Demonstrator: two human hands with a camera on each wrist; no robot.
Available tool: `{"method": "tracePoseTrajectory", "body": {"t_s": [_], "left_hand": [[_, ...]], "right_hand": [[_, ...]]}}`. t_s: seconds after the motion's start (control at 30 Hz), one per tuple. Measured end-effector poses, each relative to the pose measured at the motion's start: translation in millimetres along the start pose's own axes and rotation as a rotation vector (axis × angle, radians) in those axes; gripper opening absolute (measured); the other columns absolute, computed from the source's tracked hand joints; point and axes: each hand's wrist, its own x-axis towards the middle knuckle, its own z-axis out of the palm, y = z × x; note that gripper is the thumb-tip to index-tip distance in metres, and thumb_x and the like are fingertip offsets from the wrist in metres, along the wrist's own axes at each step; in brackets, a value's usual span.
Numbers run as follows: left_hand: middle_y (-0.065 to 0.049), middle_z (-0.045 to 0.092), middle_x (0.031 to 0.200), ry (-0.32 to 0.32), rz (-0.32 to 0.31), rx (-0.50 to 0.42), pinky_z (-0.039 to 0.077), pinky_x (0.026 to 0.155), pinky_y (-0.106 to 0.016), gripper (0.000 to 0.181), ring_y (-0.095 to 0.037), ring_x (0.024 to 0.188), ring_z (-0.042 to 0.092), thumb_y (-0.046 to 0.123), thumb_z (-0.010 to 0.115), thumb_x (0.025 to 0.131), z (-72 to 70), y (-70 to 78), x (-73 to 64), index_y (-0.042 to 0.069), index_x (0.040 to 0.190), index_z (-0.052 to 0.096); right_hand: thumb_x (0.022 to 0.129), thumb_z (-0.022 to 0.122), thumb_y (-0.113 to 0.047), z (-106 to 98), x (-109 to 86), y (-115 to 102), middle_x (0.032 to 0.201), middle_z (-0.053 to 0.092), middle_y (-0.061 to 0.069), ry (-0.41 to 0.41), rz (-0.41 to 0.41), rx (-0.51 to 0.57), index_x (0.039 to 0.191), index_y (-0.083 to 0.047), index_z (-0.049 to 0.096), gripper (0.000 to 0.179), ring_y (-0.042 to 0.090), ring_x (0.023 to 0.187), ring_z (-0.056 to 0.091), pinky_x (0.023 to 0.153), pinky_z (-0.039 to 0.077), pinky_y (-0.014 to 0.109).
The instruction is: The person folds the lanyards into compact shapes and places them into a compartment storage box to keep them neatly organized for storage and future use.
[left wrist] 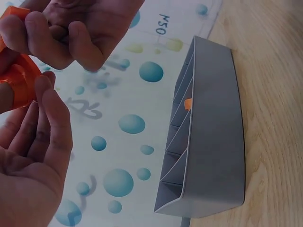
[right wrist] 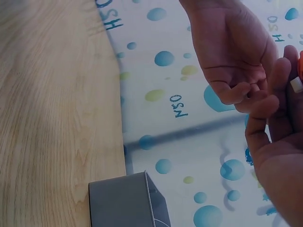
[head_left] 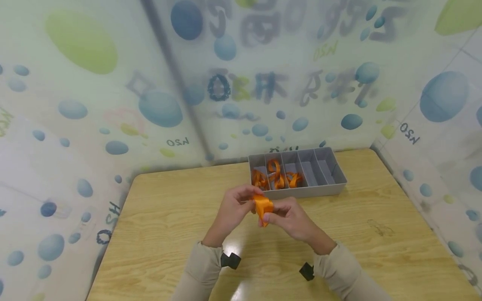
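A bright orange ribbon point(head_left: 263, 205), folded or looped into a small bundle, is between my two hands above the table. My left hand point(head_left: 234, 210) pinches its left side with thumb and fingers. On the opposite side my right hand point(head_left: 293, 218) grips it, thumb pressed against the front. In the left wrist view the ribbon point(left wrist: 21, 84) curves around a fingertip. Only a sliver of the ribbon point(right wrist: 301, 66) shows in the right wrist view, beside a small white piece point(right wrist: 296, 84) I cannot identify. Just beyond the hands stands a grey divided box point(head_left: 301, 192).
Coiled orange ribbons point(head_left: 276, 173) lie in the box's three left compartments; the two right ones show bare floors. The box is near the back edge of the wooden table point(head_left: 169, 217). Behind and at both sides rise patterned walls point(head_left: 241, 138).
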Motion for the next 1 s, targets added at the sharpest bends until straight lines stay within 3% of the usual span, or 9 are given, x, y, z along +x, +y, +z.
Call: {"method": "tracePoseTrajectory", "body": {"t_s": [0.23, 0.43, 0.67, 0.87, 1.0], "left_hand": [[-0.023, 0.071, 0.094, 0.011, -0.074, 0.003, 0.055, 0.065, -0.025, 0.016, -0.011, 0.068, 0.063, -0.005, 0.061, 0.092, 1.5, -1.1, -3.1, -0.012, 0.105, 0.069], [-0.022, 0.070, 0.090, -0.022, -0.081, 0.013, 0.055, 0.068, -0.025, 0.020, -0.011, 0.070, 0.063, 0.001, 0.059, 0.097, 1.9, -3.6, -6.4, -0.012, 0.108, 0.069], [-0.019, 0.069, 0.094, -0.037, 0.007, 0.053, 0.055, 0.070, -0.026, 0.021, -0.012, 0.075, 0.062, 0.002, 0.054, 0.101, 4.9, -7.1, -11.9, -0.009, 0.108, 0.069], [-0.014, 0.064, 0.089, -0.078, 0.107, 0.141, 0.057, 0.067, -0.033, 0.022, -0.016, 0.074, 0.061, 0.005, 0.045, 0.106, 10.4, -5.6, -16.4, -0.005, 0.102, 0.064], [-0.011, 0.060, 0.087, -0.115, 0.125, 0.171, 0.056, 0.065, -0.036, 0.023, -0.027, 0.072, 0.060, 0.007, 0.041, 0.107, 11.7, -5.4, -17.6, -0.001, 0.101, 0.061]], "right_hand": [[0.096, 0.059, 0.004, -3.9, -1.5, -0.2, 0.085, 0.073, 0.012, 0.055, 0.057, -0.019, 0.103, 0.014, 0.067, 0.015, 0.016, 0.083, 0.068, 0.073, 0.057, 0.031], [0.097, 0.059, 0.004, -5.8, -2.6, 2.1, 0.088, 0.075, 0.006, 0.085, 0.051, 0.011, 0.102, 0.016, 0.066, 0.016, 0.014, 0.082, 0.069, 0.072, 0.056, 0.028], [0.098, 0.057, 0.004, -3.1, -1.2, 4.3, 0.087, 0.074, 0.001, 0.095, 0.020, 0.026, 0.102, 0.017, 0.065, 0.016, 0.008, 0.073, 0.063, 0.061, 0.052, 0.023], [0.097, 0.061, -0.001, -2.5, -1.3, 3.8, 0.085, 0.074, 0.000, 0.136, 0.091, 0.010, 0.100, 0.014, 0.067, 0.016, 0.008, 0.068, 0.061, 0.059, 0.052, 0.022], [0.097, 0.061, 0.001, -5.8, -2.0, 3.8, 0.085, 0.074, 0.006, 0.136, 0.117, -0.012, 0.101, 0.015, 0.067, 0.016, 0.011, 0.067, 0.061, 0.060, 0.054, 0.023]]}}
